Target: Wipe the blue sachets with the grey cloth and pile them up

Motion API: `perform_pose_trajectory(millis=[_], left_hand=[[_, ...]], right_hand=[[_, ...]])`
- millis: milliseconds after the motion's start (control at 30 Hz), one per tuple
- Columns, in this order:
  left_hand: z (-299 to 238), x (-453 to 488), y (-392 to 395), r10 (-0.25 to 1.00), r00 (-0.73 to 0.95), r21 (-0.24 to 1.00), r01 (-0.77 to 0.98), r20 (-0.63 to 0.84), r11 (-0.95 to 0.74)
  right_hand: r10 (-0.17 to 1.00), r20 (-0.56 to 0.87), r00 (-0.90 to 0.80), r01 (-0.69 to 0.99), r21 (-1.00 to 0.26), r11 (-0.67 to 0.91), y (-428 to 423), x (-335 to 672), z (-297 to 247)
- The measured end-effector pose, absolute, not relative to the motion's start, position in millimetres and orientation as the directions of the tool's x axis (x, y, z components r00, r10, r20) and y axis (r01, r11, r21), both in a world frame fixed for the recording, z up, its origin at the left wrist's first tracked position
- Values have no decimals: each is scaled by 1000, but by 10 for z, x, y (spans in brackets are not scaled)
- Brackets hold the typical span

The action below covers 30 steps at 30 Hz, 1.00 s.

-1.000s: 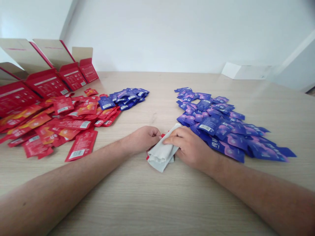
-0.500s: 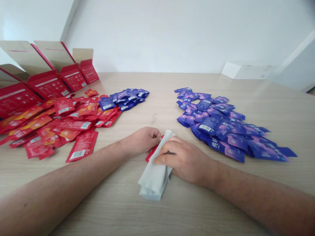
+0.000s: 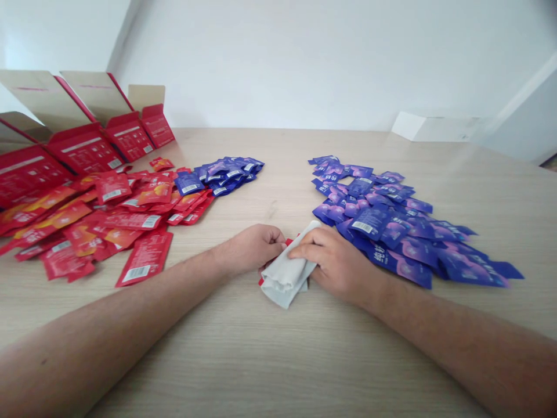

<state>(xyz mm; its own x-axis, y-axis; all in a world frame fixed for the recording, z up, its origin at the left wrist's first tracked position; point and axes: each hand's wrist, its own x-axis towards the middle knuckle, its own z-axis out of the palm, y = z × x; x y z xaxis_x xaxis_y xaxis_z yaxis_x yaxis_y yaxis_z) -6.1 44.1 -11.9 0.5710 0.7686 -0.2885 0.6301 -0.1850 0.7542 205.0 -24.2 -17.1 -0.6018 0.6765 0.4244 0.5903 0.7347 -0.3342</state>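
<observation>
My left hand (image 3: 252,248) rests on the wooden table (image 3: 278,348) with its fingers curled, pinning the edge of a red sachet (image 3: 288,241) that is mostly hidden. Against it, my right hand (image 3: 337,261) presses a folded white cloth (image 3: 285,277) down on that sachet, fingers closed on the cloth. A pile of purple sachets (image 3: 391,226) lies just right of my right hand.
A heap of red sachets (image 3: 96,217) covers the left side, with open red cartons (image 3: 82,142) behind it. A smaller purple sachet pile (image 3: 224,173) lies at centre left. A white box (image 3: 430,126) sits at the far right edge.
My right hand has pushed the cloth forward again over the red sachet, after drawing it back toward me half a second ago. The left hand has stayed put.
</observation>
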Motion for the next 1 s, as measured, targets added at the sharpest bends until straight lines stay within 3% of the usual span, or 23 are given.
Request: perform_pose_trajectory(millis=[167, 300, 500, 633, 700, 833, 1000], left_hand=[[-124, -64, 450, 769, 585, 749, 623, -256, -224], [-116, -53, 439, 767, 569, 771, 617, -297, -160], [-115, -48, 437, 779, 572, 754, 623, -258, -208], [-123, -43, 435, 769, 563, 777, 613, -303, -143], [-120, -46, 435, 767, 566, 773, 616, -302, -151], [-121, -55, 441, 778, 576, 761, 614, -250, -210], [-135, -51, 436, 760, 570, 785, 605, -312, -131]], right_hand=[[505, 414, -757, 418, -288, 862, -276, 2013, -172], [671, 427, -607, 587, -328, 740, -234, 2053, -187], [501, 419, -757, 406, -298, 864, -276, 2020, -170], [655, 433, -619, 570, -326, 754, -239, 2048, -172], [643, 413, -645, 559, -318, 766, -256, 2037, -169], [497, 429, -754, 415, -275, 867, -288, 2008, -175], [646, 434, -628, 566, -315, 762, -220, 2082, -195]])
